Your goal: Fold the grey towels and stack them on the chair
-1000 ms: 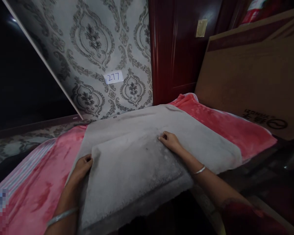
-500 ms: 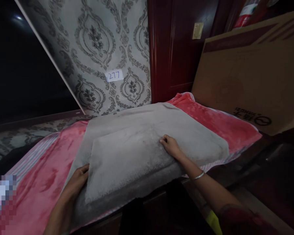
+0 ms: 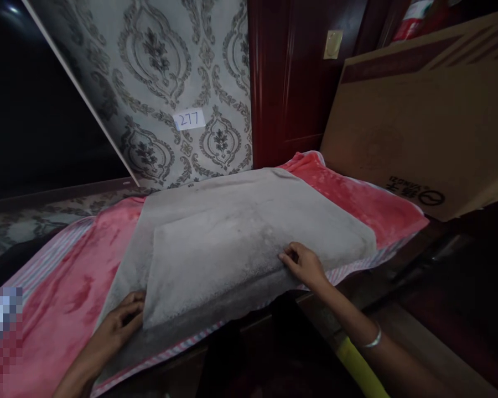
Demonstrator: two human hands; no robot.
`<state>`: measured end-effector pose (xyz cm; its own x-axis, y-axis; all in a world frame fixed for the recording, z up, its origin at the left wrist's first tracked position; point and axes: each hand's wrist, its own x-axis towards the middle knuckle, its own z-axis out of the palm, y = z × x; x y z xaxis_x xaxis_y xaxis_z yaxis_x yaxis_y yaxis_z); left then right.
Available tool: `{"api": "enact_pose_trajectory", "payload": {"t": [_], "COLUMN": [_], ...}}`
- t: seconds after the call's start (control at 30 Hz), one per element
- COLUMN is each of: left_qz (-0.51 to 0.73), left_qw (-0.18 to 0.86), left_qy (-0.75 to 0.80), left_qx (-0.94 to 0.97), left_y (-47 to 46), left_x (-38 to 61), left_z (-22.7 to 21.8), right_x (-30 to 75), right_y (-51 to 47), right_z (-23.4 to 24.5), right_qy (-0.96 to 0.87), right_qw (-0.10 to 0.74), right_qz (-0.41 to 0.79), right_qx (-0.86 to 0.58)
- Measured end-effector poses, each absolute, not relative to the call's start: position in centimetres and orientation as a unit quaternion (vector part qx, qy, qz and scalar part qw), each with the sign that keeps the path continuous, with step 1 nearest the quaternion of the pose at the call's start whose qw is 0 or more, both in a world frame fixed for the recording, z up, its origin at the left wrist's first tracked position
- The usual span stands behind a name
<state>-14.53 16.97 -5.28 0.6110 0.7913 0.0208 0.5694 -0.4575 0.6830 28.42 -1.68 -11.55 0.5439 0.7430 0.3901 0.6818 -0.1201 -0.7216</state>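
Note:
A grey plush cloth (image 3: 216, 243) lies spread over a pink blanket (image 3: 83, 276), with one lighter part folded over on top. My left hand (image 3: 118, 323) is at the left edge of that folded part, fingers curled and the fingertips against the edge. Toward the near right end of the fold, my right hand (image 3: 305, 264) has thumb and forefinger pinched together at the cloth. How much fabric sits between those fingers is hard to see. A silvery bracelet circles the right wrist.
Patterned wallpaper with a paper label (image 3: 190, 119) reading 277 rises behind the cloth. A dark screen (image 3: 45, 110) stands at left, a large cardboard box (image 3: 419, 121) at right. Something yellow-green (image 3: 359, 365) is below my right forearm.
My right hand has moved right and toward me along the cloth. My left hand has shifted slightly nearer and left, staying at the fold's edge. The view has tilted a little.

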Motion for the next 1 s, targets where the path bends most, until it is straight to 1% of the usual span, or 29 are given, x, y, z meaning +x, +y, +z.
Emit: {"api": "enact_pose_trajectory", "payload": {"t": [0.13, 0.33, 0.47, 0.67, 0.77, 0.87, 0.93, 1.0], "left_qz": [0.166, 0.227, 0.223, 0.208, 0.222, 0.229, 0.222, 0.212], "left_qw": [0.317, 0.297, 0.286, 0.279, 0.274, 0.272, 0.279, 0.285], "left_qy": [0.407, 0.399, 0.408, 0.409, 0.416, 0.424, 0.421, 0.417], "left_qx": [0.840, 0.837, 0.838, 0.844, 0.838, 0.833, 0.834, 0.837], "left_y": [16.9, 17.1, 16.6, 16.4, 16.5, 16.2, 15.9, 15.7], "left_x": [-15.4, -16.7, -16.6, -16.0, -16.0, -16.0, -16.0, -15.8], "left_z": [-6.5, -8.3, -8.0, -7.4, -7.8, -8.0, -7.8, -7.4], "right_x": [27.7, 27.8, 28.0, 27.8, 27.6, 27.9, 28.3, 28.7], "right_y": [-2.3, -1.9, -2.2, -2.6, -2.6, -2.4, -2.3, -2.3], "right_z": [-11.7, -11.5, -11.6, -11.3, -11.0, -10.8, -10.8, -11.0], "right_qy": [-0.472, -0.468, -0.454, -0.459, -0.466, -0.483, -0.487, -0.495], "right_qw": [0.461, 0.490, 0.497, 0.480, 0.471, 0.482, 0.481, 0.463], "right_qz": [0.029, 0.043, 0.057, 0.080, 0.056, 0.034, 0.040, 0.051], "right_qx": [-0.751, -0.734, -0.737, -0.743, -0.747, -0.730, -0.728, -0.734]}}
